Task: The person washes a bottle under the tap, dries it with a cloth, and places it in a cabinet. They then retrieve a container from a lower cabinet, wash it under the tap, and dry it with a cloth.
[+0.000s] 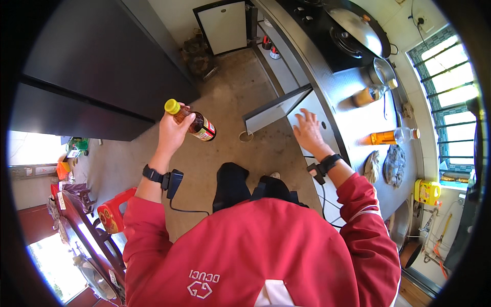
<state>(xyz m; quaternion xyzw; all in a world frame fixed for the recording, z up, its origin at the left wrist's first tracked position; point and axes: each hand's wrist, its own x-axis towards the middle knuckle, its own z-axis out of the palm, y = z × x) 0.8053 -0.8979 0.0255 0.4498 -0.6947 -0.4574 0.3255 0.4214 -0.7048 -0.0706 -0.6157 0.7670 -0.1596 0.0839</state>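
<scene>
My left hand (pixel 171 132) is closed around the neck and shoulder of a dark sauce bottle (pixel 196 124) with a yellow cap and a coloured label. The bottle is tilted over the floor, its cap towards the upper left. Nothing is in my right hand (pixel 308 130), whose fingers are spread near the white cabinet front (pixel 320 111), beside an open cabinet door (pixel 274 111); whether it touches the front I cannot tell. On the counter to the right, a clear bottle of amber liquid (pixel 387 137) and another partly filled bottle (pixel 368 96) lie or stand; the fisheye view leaves this unclear.
A second cabinet door (pixel 222 27) stands open at the top, beside shelves holding red cans (pixel 274 52). Farther along the counter are a gas hob (pixel 326 46) and a lidded wok (pixel 358 28). Cloths (pixel 394 165) lie nearer me. A tall dark cabinet (pixel 103 65) is at left.
</scene>
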